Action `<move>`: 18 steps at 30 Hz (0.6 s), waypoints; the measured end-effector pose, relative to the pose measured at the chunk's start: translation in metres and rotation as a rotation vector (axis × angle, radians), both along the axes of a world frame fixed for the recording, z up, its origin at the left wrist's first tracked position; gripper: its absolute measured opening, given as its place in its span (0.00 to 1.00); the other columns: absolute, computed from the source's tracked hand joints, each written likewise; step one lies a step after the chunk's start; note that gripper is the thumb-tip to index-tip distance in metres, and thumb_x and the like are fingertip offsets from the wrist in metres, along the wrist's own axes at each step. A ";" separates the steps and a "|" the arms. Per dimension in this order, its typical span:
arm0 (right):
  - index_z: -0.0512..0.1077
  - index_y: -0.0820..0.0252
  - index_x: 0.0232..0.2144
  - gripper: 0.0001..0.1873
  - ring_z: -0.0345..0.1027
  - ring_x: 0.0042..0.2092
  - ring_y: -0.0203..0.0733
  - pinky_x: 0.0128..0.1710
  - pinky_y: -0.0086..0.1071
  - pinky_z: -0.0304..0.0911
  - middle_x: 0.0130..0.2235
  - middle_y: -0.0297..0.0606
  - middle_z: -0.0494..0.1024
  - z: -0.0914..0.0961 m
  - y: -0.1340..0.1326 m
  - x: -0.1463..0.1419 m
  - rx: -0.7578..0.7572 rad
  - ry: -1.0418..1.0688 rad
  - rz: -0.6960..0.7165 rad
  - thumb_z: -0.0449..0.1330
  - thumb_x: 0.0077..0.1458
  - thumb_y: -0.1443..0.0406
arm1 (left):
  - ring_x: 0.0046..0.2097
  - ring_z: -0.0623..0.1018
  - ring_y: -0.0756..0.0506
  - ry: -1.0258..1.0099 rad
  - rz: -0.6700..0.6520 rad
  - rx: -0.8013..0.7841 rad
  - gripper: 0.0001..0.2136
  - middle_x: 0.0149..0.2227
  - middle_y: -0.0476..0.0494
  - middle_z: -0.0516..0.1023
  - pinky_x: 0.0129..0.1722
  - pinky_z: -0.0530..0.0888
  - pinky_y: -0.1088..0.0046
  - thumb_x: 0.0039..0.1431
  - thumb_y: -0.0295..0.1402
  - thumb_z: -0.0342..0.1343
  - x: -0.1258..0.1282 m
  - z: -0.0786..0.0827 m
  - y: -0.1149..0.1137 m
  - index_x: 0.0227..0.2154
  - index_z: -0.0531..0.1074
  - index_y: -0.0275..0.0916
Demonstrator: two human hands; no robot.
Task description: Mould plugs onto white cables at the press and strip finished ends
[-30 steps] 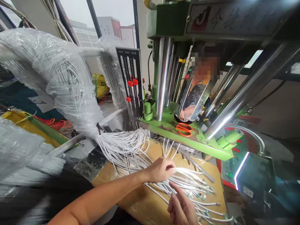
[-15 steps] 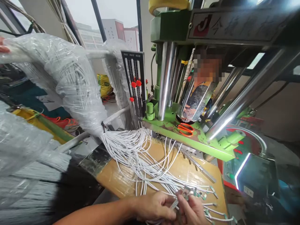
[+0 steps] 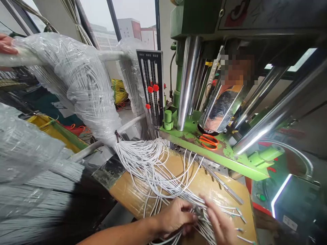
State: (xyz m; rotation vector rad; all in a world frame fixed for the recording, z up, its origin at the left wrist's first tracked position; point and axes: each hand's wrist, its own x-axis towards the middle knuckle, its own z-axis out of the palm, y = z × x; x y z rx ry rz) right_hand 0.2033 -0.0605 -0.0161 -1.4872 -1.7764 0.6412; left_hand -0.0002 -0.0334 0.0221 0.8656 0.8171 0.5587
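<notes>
Lying in a loose, springy spread on the near side of the green press (image 3: 223, 154), the white cables (image 3: 150, 163) look light one by one and bendy rather than limp, with smooth jackets that probably slip over each other; as a bunch they would likely feel heavier and tangle. Their small ends, some greenish, appear to be the fragile part, so taking hold just behind them, on the jackets, seems safest. The left hand (image 3: 176, 217) is curled closed around a gathered bunch of cables near the ends, while the right hand (image 3: 221, 221), blurred, is beside it with fingers mostly straight, gripping nothing that shows; whether its fingertips touch the bunch I cannot tell. Beneath both, in front of the press, is the bench (image 3: 125, 187), its brown top glossy and perhaps slick; a slim metal bar (image 3: 227, 190) lies there near the press. Orange-handled scissors (image 3: 209, 142) rest on the press's base. Just left of the press stands a black slotted panel (image 3: 159, 73) with red knobs; farther left hangs a plastic-wrapped bundle (image 3: 89, 92) over a pale pipe (image 3: 24, 58), where another person's hand (image 3: 7, 44) rests, well apart from the press. Behind the press, to its left, are a yellow bag (image 3: 119, 91) and a window (image 3: 138, 13); to its right is a dark box (image 3: 298, 207) with a bright edge.
</notes>
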 end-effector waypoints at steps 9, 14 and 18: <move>0.77 0.76 0.48 0.32 0.73 0.42 0.65 0.44 0.57 0.68 0.40 0.61 0.80 -0.014 0.082 0.098 -0.034 -0.627 -0.135 0.41 0.58 0.60 | 0.17 0.61 0.57 0.013 0.037 0.061 0.20 0.27 0.47 0.77 0.19 0.56 0.78 0.49 0.44 0.64 -0.004 -0.006 0.013 0.39 0.75 0.32; 0.76 0.61 0.38 0.21 0.75 0.34 0.58 0.34 0.47 0.69 0.31 0.50 0.79 0.007 0.059 0.085 -0.181 -0.591 -0.131 0.46 0.56 0.59 | 0.23 0.64 0.54 0.338 -0.039 0.588 0.09 0.21 0.50 0.73 0.25 0.61 0.77 0.53 0.34 0.62 -0.011 -0.010 0.013 0.34 0.82 0.34; 0.75 0.56 0.44 0.19 0.77 0.32 0.48 0.31 0.37 0.72 0.31 0.39 0.81 0.012 0.015 0.048 -0.319 -0.098 -0.165 0.54 0.54 0.55 | 0.34 0.78 0.47 0.309 -0.117 0.902 0.12 0.34 0.41 0.84 0.38 0.72 0.74 0.55 0.25 0.55 -0.014 -0.021 0.015 0.38 0.83 0.37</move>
